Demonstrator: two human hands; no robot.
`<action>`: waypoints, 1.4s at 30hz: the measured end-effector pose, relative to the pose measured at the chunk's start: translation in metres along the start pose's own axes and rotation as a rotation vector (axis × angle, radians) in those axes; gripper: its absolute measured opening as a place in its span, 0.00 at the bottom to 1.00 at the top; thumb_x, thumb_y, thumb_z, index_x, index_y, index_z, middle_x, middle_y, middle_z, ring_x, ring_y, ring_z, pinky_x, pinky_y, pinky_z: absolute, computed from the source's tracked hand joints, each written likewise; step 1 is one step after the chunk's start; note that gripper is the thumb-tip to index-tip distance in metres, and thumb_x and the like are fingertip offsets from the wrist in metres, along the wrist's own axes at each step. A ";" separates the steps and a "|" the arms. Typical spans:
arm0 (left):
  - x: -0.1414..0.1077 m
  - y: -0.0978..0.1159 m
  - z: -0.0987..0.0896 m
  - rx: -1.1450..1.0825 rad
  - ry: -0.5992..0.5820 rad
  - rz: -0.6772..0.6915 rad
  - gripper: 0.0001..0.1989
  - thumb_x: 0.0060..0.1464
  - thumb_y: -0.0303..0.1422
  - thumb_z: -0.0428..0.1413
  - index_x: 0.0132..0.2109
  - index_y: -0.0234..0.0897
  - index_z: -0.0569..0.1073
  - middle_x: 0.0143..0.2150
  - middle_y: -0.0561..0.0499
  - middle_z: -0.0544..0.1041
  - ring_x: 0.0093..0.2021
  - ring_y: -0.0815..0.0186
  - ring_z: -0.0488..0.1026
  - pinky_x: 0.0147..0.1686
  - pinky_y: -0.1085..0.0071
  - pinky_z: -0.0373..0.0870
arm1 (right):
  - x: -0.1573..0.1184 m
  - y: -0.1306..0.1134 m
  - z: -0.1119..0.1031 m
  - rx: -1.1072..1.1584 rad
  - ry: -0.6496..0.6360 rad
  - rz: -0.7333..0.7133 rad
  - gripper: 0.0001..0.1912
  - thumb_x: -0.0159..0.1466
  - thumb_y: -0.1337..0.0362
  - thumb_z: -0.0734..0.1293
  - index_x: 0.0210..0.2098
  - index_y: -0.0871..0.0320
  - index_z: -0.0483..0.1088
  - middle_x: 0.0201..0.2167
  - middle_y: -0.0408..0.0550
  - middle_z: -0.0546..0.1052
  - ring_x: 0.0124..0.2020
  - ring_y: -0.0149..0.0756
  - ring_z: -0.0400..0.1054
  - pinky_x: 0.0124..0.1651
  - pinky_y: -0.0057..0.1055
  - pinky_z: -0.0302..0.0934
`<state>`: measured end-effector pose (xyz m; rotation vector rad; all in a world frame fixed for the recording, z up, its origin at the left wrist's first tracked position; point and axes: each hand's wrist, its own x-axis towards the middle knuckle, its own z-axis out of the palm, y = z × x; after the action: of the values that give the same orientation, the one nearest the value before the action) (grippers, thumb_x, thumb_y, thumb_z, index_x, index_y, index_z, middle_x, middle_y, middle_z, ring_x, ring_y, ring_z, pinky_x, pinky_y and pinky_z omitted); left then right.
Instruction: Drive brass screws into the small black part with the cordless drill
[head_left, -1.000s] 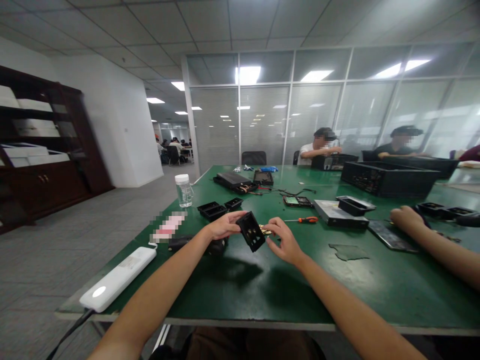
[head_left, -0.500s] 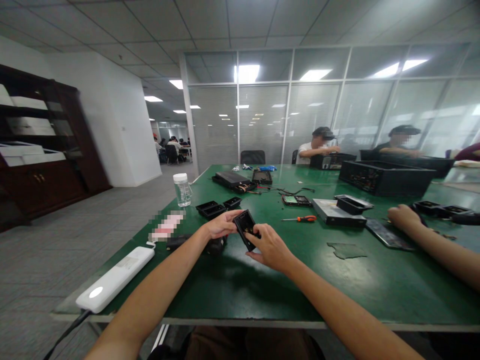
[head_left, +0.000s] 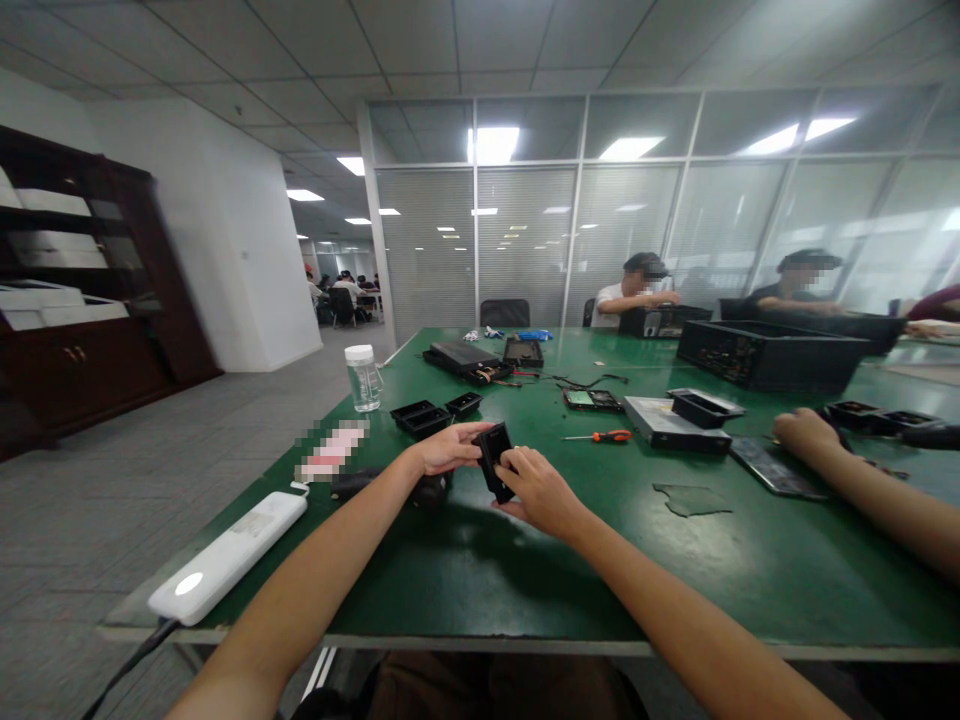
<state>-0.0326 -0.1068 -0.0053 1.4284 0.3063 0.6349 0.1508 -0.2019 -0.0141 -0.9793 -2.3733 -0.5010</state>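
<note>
A small black open box-like part (head_left: 493, 452) is held up between both hands over the green table (head_left: 465, 590). My left hand (head_left: 452, 448) grips its upper left edge. From the right, my right hand (head_left: 536, 488) holds it, with the fingers bent into its open side and the thumb at its lower edge. What the right fingertips touch inside is too small to tell. Behind my left hand lie black open trays (head_left: 421, 418) and a smaller black tray (head_left: 463, 404). A dark object (head_left: 431, 488), partly hidden, rests below my left wrist.
An orange screwdriver (head_left: 611, 436), a silver drive (head_left: 667, 428) and a dark flat piece (head_left: 691, 500) lie to the right. Another person's hand (head_left: 808, 437) is at far right. A bottle (head_left: 364, 380) and white power strip (head_left: 229, 558) stand left. Black cases (head_left: 765, 352) sit behind.
The black part has turned more edge-on and shifted slightly right in my hands. My right fingers have curled further round its side.
</note>
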 end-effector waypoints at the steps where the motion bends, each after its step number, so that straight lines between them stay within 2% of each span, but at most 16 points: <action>1: 0.000 0.000 0.000 0.006 -0.001 -0.010 0.30 0.38 0.26 0.59 0.51 0.35 0.59 0.49 0.41 0.63 0.46 0.58 0.63 0.40 0.65 0.60 | 0.000 0.002 0.001 0.006 -0.004 -0.006 0.21 0.52 0.54 0.60 0.41 0.59 0.61 0.35 0.51 0.61 0.36 0.39 0.54 0.38 0.37 0.50; 6: 0.005 0.005 0.003 0.053 0.003 -0.053 0.28 0.40 0.28 0.58 0.51 0.36 0.60 0.50 0.41 0.62 0.47 0.58 0.62 0.42 0.62 0.59 | -0.003 0.013 0.008 0.110 0.009 -0.002 0.21 0.51 0.54 0.62 0.41 0.58 0.61 0.37 0.51 0.61 0.37 0.39 0.55 0.38 0.36 0.52; 13: 0.027 0.009 0.000 0.122 0.012 -0.097 0.25 0.42 0.30 0.57 0.49 0.39 0.61 0.53 0.43 0.57 0.48 0.60 0.61 0.43 0.62 0.59 | -0.006 0.032 0.016 0.225 0.074 0.050 0.22 0.49 0.56 0.64 0.42 0.58 0.60 0.40 0.52 0.61 0.41 0.39 0.56 0.41 0.38 0.53; 18: 0.035 0.004 0.001 0.157 -0.057 -0.134 0.23 0.43 0.32 0.56 0.49 0.38 0.62 0.50 0.44 0.61 0.46 0.61 0.63 0.43 0.63 0.59 | -0.009 0.040 0.019 0.293 0.088 0.052 0.28 0.45 0.53 0.66 0.43 0.58 0.60 0.40 0.52 0.62 0.43 0.40 0.55 0.45 0.39 0.51; 21: 0.035 0.000 0.000 0.173 -0.046 -0.153 0.22 0.44 0.33 0.55 0.48 0.36 0.63 0.47 0.43 0.65 0.44 0.61 0.64 0.43 0.63 0.59 | -0.009 0.042 0.022 0.328 0.090 0.063 0.30 0.44 0.51 0.66 0.43 0.59 0.60 0.40 0.52 0.63 0.45 0.40 0.55 0.47 0.39 0.50; 30: 0.030 0.001 0.001 0.169 0.014 -0.174 0.24 0.42 0.36 0.56 0.48 0.36 0.64 0.45 0.43 0.67 0.43 0.62 0.65 0.42 0.65 0.60 | -0.008 0.040 0.022 0.419 0.086 0.069 0.26 0.46 0.53 0.65 0.42 0.57 0.62 0.40 0.51 0.63 0.43 0.38 0.57 0.46 0.38 0.51; 42: 0.031 -0.001 -0.001 0.155 0.043 -0.107 0.22 0.42 0.34 0.56 0.46 0.33 0.65 0.42 0.43 0.68 0.43 0.61 0.66 0.43 0.63 0.60 | -0.006 0.038 0.024 0.428 0.027 0.109 0.23 0.48 0.55 0.65 0.42 0.56 0.61 0.42 0.50 0.61 0.45 0.38 0.55 0.47 0.37 0.50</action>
<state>-0.0077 -0.0883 -0.0005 1.5365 0.4711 0.5647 0.1744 -0.1667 -0.0316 -0.8862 -2.2536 0.0383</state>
